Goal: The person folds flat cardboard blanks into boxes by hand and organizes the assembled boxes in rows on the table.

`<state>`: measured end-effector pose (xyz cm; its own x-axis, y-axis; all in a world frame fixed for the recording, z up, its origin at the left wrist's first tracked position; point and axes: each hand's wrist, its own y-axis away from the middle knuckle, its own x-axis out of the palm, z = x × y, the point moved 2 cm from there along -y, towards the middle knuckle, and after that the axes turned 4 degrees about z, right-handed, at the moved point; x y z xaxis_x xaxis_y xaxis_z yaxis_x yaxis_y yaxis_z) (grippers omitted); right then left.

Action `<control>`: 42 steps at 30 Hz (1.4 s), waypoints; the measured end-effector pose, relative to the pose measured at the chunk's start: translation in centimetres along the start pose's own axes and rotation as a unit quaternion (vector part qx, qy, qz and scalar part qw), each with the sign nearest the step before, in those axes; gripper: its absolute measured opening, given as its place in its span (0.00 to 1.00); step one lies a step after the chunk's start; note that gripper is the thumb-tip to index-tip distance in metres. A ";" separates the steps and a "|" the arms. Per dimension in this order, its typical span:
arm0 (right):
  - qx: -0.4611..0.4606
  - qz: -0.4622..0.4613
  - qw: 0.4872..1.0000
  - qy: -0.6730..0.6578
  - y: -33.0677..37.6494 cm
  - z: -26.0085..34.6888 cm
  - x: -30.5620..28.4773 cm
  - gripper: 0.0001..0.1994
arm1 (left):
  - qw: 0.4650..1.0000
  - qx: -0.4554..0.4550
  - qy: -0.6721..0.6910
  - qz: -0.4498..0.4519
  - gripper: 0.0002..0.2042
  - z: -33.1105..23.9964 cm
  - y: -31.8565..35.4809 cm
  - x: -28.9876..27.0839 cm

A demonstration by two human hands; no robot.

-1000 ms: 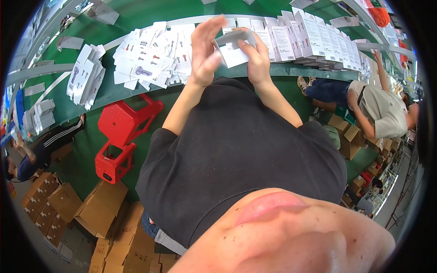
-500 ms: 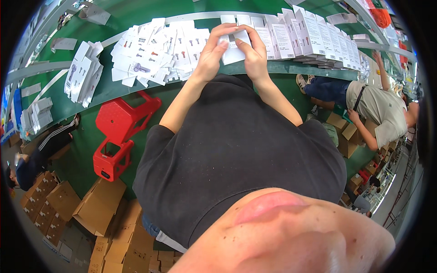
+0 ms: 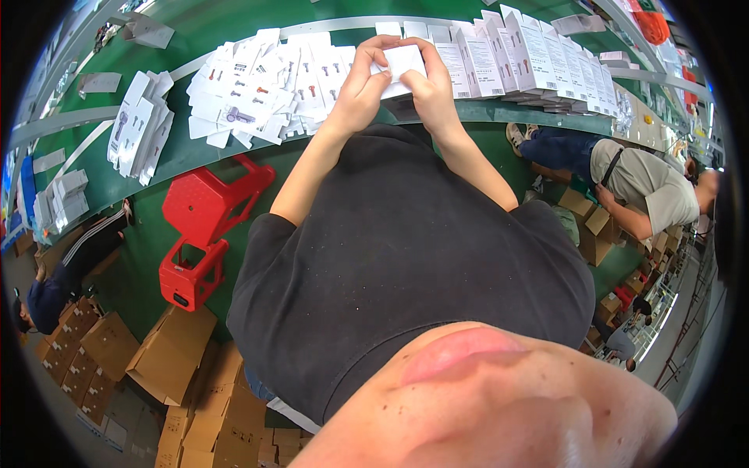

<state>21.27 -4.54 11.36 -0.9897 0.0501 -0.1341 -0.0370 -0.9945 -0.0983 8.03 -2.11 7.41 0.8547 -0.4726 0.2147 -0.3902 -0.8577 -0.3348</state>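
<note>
Between both hands, over the near edge of the green table, is a small white carton (image 3: 403, 60). Its white end panel faces up, and a shadowed side shows below. My left hand (image 3: 362, 87) grips the carton's left side, fingers curled round the far edge and thumb at the panel. My right hand (image 3: 434, 84) holds the right side, its thumb pressed on the near edge. Just left of the hands lies a spread of flattened printed cartons (image 3: 250, 93). To the right stands a row of formed white cartons (image 3: 538, 62), leaning on one another.
Another stack of flat cartons (image 3: 140, 129) lies at the table's left. Red plastic stools (image 3: 199, 207) stand on the floor at left, above brown cardboard boxes (image 3: 172, 355). A co-worker in a beige shirt (image 3: 647, 175) is at the right; another person (image 3: 58, 285) is far left.
The carton has turned in my hands: a dark opening showed at its top before, and now a plain white panel is there. The co-worker's raised arm at right has come down.
</note>
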 end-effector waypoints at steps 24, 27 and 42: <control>-0.154 -0.163 0.873 0.433 3.8 -11.5 -9.3 0.24 | 0.702 -0.298 -0.637 -0.113 0.36 7.3 7.4 -15.5; -0.111 -0.183 0.821 0.529 4.9 -13.4 -10.7 0.21 | 0.651 -0.378 -0.643 -0.143 0.40 7.2 10.1 -16.5; -0.172 0.114 0.929 0.308 2.4 -11.9 0.2 0.14 | 0.741 -0.282 -0.578 -0.194 0.25 0.5 10.3 -14.3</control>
<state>22.58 -5.79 -0.62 -0.6962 -0.0096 -0.7178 0.3144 -0.9030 -0.2929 -8.05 -4.07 0.40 0.5352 0.0405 -0.8437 0.1591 -0.9858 0.0536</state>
